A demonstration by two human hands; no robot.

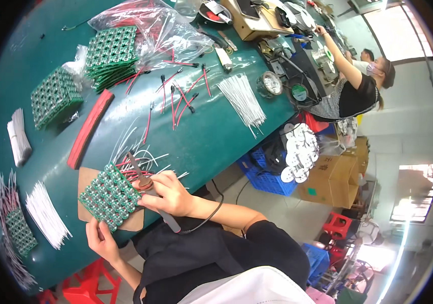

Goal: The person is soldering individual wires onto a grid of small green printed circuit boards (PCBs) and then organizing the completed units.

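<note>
A green circuit board panel (109, 195) with rows of small parts is tilted over a piece of brown cardboard (87, 180). My left hand (104, 242) grips its lower edge between thumb and fingers. My right hand (171, 195) is closed round a soldering iron (168, 220) with a grey handle and a cord. The iron's dark metal end points up and left past the panel's right side. The thumb of that hand is at the panel's right edge; whether it presses on it I cannot tell. Red and white wires (150, 159) spread out behind the panel.
Stacked green boards (57, 96), a red strip (91, 129) and bundles of white wires (242, 104) lie on the green table (196, 147). Red connector leads (178, 104) are scattered farther back beside a plastic bag (150, 33). Another person (353, 91) works at the far right.
</note>
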